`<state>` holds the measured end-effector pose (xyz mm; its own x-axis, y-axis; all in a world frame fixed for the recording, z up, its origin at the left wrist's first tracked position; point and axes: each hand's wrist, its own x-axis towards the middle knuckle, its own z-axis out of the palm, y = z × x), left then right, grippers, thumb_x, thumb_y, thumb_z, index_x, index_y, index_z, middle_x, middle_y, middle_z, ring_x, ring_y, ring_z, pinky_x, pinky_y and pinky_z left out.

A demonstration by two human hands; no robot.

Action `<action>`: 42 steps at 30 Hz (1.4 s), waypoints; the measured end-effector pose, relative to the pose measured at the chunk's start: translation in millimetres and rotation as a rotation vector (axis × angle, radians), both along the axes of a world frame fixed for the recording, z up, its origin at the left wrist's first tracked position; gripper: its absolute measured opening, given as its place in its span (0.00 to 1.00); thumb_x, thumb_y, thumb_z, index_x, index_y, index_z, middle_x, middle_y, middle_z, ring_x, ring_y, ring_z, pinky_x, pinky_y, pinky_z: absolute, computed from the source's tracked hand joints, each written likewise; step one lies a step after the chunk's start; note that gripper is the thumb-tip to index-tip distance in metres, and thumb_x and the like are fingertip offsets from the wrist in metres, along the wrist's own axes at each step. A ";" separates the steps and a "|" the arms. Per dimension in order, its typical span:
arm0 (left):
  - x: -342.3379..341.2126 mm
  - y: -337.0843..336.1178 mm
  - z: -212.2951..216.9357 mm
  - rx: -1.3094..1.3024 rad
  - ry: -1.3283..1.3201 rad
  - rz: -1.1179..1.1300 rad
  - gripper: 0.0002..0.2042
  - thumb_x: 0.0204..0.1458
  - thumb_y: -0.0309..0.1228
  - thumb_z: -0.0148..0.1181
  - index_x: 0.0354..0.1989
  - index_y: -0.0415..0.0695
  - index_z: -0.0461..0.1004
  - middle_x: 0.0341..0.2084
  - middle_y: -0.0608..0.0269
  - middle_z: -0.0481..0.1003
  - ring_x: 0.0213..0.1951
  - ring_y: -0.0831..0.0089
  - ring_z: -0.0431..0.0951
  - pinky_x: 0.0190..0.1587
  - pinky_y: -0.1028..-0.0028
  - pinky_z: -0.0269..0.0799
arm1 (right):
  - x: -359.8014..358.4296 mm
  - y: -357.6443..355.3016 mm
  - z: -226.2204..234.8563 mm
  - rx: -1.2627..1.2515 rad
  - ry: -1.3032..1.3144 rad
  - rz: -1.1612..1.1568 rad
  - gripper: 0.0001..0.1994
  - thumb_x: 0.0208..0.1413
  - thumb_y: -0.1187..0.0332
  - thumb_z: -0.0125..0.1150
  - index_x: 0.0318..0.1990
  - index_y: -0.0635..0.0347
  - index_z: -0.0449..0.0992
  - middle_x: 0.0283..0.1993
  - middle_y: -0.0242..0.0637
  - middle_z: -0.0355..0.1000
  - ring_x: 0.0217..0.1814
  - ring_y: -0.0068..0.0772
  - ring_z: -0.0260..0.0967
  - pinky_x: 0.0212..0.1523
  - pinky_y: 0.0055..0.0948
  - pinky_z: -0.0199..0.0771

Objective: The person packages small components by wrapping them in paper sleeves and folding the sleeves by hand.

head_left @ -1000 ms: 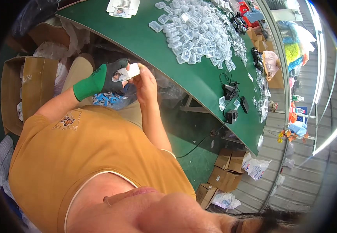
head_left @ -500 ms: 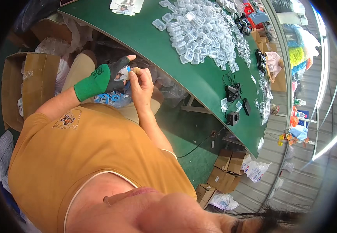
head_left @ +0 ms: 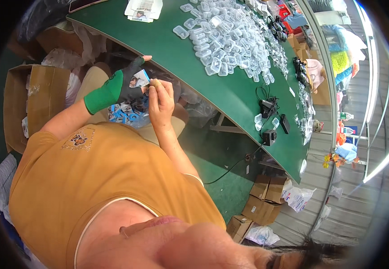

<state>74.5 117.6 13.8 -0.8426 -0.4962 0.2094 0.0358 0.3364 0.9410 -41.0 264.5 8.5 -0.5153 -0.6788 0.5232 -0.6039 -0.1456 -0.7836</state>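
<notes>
Gloved left hand (head_left: 128, 85) grips a printed carton (head_left: 139, 79) beside the table's (head_left: 163, 45) near edge; right hand (head_left: 162, 96) pinches its end, now blue, not white: apparently folded further.

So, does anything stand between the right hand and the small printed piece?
Nothing visible does: the right hand is at the edge of the small printed piece, which lies against the gloved left hand.

Green table (head_left: 230, 96), green floor (head_left: 217, 179); ribbed grey wall (head_left: 356, 208); lit tubes (head_left: 379, 166).
</notes>
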 end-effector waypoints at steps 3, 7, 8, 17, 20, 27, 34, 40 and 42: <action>1.4 -0.4 9.3 -0.135 0.033 0.047 0.46 0.45 0.27 0.70 0.75 0.48 0.53 0.37 0.63 0.77 0.36 0.78 0.75 0.46 0.72 0.75 | 3.2 2.7 13.8 0.006 0.230 -0.019 0.08 0.56 0.74 0.64 0.43 0.61 0.80 0.43 0.40 0.75 0.46 0.41 0.72 0.51 0.37 0.66; 6.0 -2.3 37.8 -0.018 -0.164 -0.091 0.49 0.43 0.28 0.69 0.77 0.48 0.51 0.35 0.61 0.78 0.32 0.77 0.74 0.43 0.72 0.75 | -27.1 8.4 20.3 0.088 0.030 0.196 0.08 0.59 0.73 0.62 0.44 0.62 0.81 0.42 0.41 0.75 0.46 0.40 0.73 0.49 0.36 0.70; 4.2 -4.3 38.6 -0.029 -0.148 -0.146 0.49 0.43 0.28 0.69 0.77 0.49 0.50 0.35 0.60 0.79 0.31 0.77 0.74 0.41 0.72 0.75 | -38.8 6.7 18.5 0.041 -0.125 0.272 0.10 0.62 0.72 0.60 0.48 0.66 0.79 0.42 0.38 0.75 0.44 0.32 0.74 0.46 0.31 0.73; -19.5 -21.2 37.8 -0.242 0.055 -0.151 0.47 0.44 0.34 0.73 0.75 0.46 0.55 0.56 0.55 0.75 0.48 0.59 0.78 0.54 0.65 0.74 | -36.0 -16.4 10.8 0.093 -0.774 0.358 0.10 0.65 0.73 0.61 0.50 0.63 0.71 0.44 0.36 0.78 0.38 0.23 0.76 0.36 0.23 0.79; -16.2 -20.8 41.4 -0.781 0.205 0.176 0.48 0.41 0.42 0.77 0.72 0.45 0.59 0.62 0.50 0.70 0.60 0.52 0.74 0.61 0.58 0.71 | -38.0 -16.8 5.9 -0.260 -1.153 0.206 0.08 0.66 0.73 0.60 0.45 0.58 0.66 0.44 0.39 0.77 0.42 0.35 0.80 0.37 0.28 0.86; -12.3 -3.6 29.5 -0.254 0.153 -0.033 0.37 0.42 0.30 0.77 0.64 0.42 0.70 0.50 0.53 0.78 0.46 0.68 0.79 0.52 0.69 0.77 | -10.2 -12.2 2.6 -0.273 -1.052 0.343 0.24 0.66 0.76 0.57 0.67 0.60 0.60 0.51 0.39 0.73 0.49 0.33 0.76 0.42 0.28 0.85; 4.6 -17.7 33.2 -0.268 -0.013 -0.267 0.32 0.43 0.30 0.75 0.60 0.42 0.72 0.48 0.54 0.78 0.43 0.70 0.79 0.46 0.69 0.78 | -7.7 6.6 -2.8 -0.134 -0.886 0.482 0.27 0.65 0.79 0.57 0.71 0.64 0.61 0.56 0.35 0.70 0.55 0.22 0.69 0.56 0.27 0.74; 3.3 -6.3 37.4 -0.186 -0.089 -0.316 0.36 0.43 0.27 0.75 0.64 0.40 0.66 0.52 0.53 0.77 0.50 0.65 0.80 0.52 0.69 0.76 | 9.8 -10.9 0.5 -0.214 -0.560 0.245 0.25 0.68 0.79 0.52 0.71 0.63 0.59 0.71 0.41 0.64 0.51 0.21 0.70 0.45 0.23 0.82; -2.7 0.2 -5.3 -0.386 0.043 -0.118 0.37 0.45 0.26 0.73 0.66 0.41 0.63 0.55 0.54 0.76 0.52 0.62 0.80 0.53 0.70 0.75 | 17.0 -1.8 19.0 -0.062 -0.731 0.181 0.23 0.70 0.76 0.51 0.70 0.63 0.61 0.66 0.39 0.68 0.48 0.18 0.70 0.42 0.19 0.77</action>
<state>71.7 117.8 8.5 -0.8755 -0.2741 0.3980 0.1324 0.6561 0.7430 -24.0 262.7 27.5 -0.6290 -0.7664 0.1308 0.1045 -0.2500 -0.9626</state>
